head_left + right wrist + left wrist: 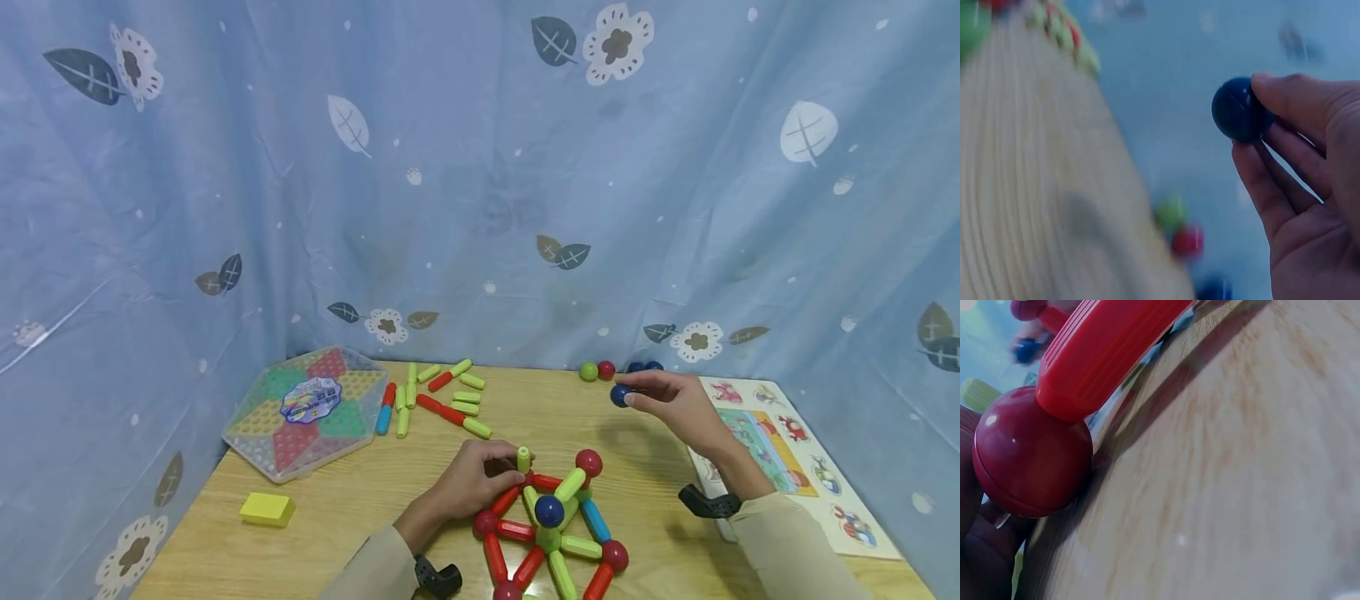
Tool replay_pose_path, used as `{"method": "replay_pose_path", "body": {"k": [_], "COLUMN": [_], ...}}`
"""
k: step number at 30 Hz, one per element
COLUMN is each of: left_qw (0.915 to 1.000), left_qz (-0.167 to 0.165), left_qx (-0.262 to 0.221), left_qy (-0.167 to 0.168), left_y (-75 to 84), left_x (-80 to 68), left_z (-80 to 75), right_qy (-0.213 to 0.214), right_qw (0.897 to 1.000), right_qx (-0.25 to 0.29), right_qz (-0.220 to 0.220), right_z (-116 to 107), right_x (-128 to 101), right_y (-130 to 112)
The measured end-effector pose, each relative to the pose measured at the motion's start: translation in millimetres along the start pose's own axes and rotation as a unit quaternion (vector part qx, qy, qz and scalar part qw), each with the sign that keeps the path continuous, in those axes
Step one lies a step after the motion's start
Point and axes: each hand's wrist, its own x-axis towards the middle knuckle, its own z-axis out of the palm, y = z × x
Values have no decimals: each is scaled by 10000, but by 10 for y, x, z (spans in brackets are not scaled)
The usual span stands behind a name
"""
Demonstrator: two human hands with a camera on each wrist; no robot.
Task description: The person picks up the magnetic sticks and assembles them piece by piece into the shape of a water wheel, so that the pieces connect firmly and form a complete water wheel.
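Fingers of right hand (678, 406) pinch blue ball (620, 395); left hand (472, 481) grips green rod (522, 459) upright on frame (551, 525). Best: steady rod, seat ball squarely on top.

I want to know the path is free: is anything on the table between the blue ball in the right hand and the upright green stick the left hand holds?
Nothing visible: bare table lies between the blue ball, pinched by the right hand, and the green stick held by the left hand.
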Motion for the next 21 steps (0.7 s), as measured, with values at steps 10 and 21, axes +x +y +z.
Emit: {"method": "replay_pose_path", "body": {"k": [10,21], "left_qw": [9996,9980], "left_qz": [200,419], "left_qx": [156,472], "left_qy": [-82,-76], "left_y": [18,8], "left_x": [18,22], "left_z": [5,-5], "right_qy": [-1971,-2790], "right_qw": [9701,9477], "right_qx": [1138,1403], "right_qz": [-839,-662], "right_z": [689,943], "right_x": [273,322], "right_y": [-631,-667]}}
